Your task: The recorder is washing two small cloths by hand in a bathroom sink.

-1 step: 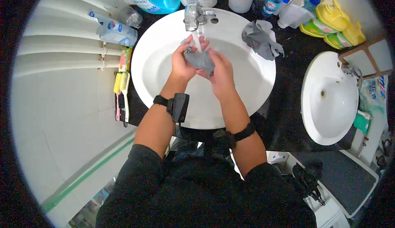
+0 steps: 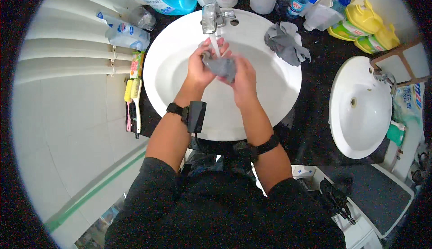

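Holding a small grey cloth (image 2: pixel 221 67) bunched between left hand (image 2: pixel 201 67) and right hand (image 2: pixel 243 79), both clamped on it under the chrome faucet's (image 2: pixel 211 18) stream over the white basin (image 2: pixel 270 109); nothing visibly shifts, so rinsing seems midway.

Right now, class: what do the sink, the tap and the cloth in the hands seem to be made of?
Sink basin: likely glazed ceramic, white, smooth and glossy.
Tap: probably chromed metal, silvery with bright reflections.
Grey cloth, held by the left hand and right hand: soft fabric, matte and crumpled, under running water.
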The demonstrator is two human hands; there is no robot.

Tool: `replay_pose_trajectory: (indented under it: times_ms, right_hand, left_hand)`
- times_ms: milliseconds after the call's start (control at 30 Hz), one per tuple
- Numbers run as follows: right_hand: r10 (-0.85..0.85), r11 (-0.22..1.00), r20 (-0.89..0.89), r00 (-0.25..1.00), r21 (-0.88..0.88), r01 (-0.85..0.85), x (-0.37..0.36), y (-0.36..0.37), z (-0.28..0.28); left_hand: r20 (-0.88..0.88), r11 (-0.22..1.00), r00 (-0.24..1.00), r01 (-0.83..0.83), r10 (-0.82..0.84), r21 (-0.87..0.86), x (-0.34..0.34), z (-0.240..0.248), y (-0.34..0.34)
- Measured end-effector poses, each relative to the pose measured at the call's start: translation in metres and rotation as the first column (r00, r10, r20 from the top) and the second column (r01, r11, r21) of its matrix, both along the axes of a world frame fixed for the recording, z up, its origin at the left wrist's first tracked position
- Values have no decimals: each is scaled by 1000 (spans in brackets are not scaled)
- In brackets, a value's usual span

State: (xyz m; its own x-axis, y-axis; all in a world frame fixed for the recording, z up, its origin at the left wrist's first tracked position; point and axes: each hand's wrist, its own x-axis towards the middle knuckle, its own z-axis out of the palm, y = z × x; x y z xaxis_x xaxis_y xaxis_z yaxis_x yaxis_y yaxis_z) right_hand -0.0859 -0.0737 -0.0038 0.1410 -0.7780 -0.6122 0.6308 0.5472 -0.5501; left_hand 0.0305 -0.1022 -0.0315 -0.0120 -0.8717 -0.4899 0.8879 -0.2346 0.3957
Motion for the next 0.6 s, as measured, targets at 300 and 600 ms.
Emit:
replay_pose_trajectory:
  times_ms: [300, 600]
  right_hand:
    - [-511, 785, -838, 192, -545, -295, 23, -49, -53]
    - [-50, 768, -957, 285, -219, -602, 43, -41, -69]
  left_hand:
    - [36, 960, 962, 265, -269, 88, -37, 5, 19]
    - [170, 930, 927, 297, -335, 215, -14, 3, 6]
